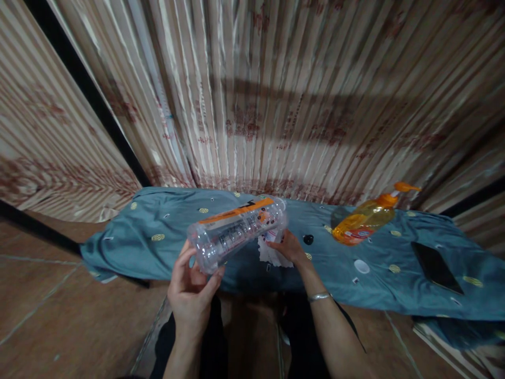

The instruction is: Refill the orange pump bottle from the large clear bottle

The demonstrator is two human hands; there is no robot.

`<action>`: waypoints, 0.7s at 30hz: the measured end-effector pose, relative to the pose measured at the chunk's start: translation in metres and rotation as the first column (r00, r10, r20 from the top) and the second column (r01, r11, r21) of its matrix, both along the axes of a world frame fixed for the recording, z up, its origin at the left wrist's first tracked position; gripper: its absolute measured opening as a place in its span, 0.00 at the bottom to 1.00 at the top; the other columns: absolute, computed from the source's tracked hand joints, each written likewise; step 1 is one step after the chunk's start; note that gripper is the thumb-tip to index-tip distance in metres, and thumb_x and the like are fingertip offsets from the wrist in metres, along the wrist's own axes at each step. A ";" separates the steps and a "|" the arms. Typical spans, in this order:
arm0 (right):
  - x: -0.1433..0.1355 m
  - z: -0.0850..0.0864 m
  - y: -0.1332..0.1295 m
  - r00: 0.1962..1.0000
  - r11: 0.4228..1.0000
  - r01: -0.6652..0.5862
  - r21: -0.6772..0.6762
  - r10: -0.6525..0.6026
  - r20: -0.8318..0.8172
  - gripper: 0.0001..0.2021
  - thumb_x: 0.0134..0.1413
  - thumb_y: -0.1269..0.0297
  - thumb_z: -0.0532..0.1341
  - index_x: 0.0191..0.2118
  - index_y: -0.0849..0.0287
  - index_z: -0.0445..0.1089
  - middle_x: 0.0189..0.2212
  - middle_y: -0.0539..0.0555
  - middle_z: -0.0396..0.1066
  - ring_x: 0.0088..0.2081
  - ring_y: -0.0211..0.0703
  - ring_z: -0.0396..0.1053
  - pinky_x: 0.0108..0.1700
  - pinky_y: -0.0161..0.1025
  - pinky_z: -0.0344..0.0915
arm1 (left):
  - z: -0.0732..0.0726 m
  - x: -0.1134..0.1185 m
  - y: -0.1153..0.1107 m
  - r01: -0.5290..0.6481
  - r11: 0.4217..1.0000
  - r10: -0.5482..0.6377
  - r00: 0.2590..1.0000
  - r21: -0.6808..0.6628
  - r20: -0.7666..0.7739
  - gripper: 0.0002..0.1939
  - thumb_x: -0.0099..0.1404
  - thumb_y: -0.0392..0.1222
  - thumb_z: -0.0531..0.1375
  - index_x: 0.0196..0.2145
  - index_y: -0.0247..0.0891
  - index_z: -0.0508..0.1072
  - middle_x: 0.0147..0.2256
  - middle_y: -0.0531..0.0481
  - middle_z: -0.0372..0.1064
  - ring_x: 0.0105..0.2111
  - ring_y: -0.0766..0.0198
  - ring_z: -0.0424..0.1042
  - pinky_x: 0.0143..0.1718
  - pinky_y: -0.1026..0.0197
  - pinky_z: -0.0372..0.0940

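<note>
A clear plastic bottle (240, 229) with an orange label is tilted above the cloth-covered table. Its lower left end rests in my left hand (195, 279), with thumb and fingers around that end. Near the bottle's other end, my right hand (290, 247) holds a crumpled white tissue (270, 252) just below the bottle. Part of the tissue is hidden behind the bottle and the fingers. A silver bangle is on my right wrist.
A teal patterned cloth (134, 226) covers the long narrow table. Right of my hands are a small black object (308, 239), an orange pump bottle (365, 218), a pale round spot or disc (361, 267) and a dark phone (436, 266). Behind hangs a striped curtain (252, 95).
</note>
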State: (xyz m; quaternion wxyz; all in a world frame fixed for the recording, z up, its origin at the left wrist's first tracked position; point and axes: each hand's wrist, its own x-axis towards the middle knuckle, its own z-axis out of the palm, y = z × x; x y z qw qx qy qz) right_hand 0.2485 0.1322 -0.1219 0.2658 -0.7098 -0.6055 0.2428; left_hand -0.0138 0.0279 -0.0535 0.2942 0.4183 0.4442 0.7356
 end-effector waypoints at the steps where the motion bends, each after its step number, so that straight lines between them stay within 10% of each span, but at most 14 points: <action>1: 0.000 0.000 0.000 1.000 1.000 0.000 -0.001 0.000 -0.001 0.19 0.53 0.59 0.74 0.49 0.57 0.72 0.42 0.59 0.82 0.47 0.59 0.80 0.47 0.46 0.74 | 0.000 0.000 0.000 -0.003 1.000 0.003 1.000 0.006 0.006 0.30 0.44 0.40 0.80 0.45 0.42 0.76 0.61 0.40 0.73 0.58 0.43 0.76 0.49 0.53 0.77; 21: 0.004 -0.001 0.002 0.998 0.999 -0.054 -0.002 0.054 -0.046 0.23 0.53 0.58 0.74 0.53 0.57 0.72 0.44 0.58 0.81 0.47 0.57 0.80 0.48 0.47 0.75 | 0.010 0.002 0.000 -0.023 1.000 0.024 0.999 -0.007 0.028 0.31 0.45 0.42 0.80 0.46 0.41 0.75 0.49 0.42 0.78 0.56 0.44 0.78 0.52 0.49 0.76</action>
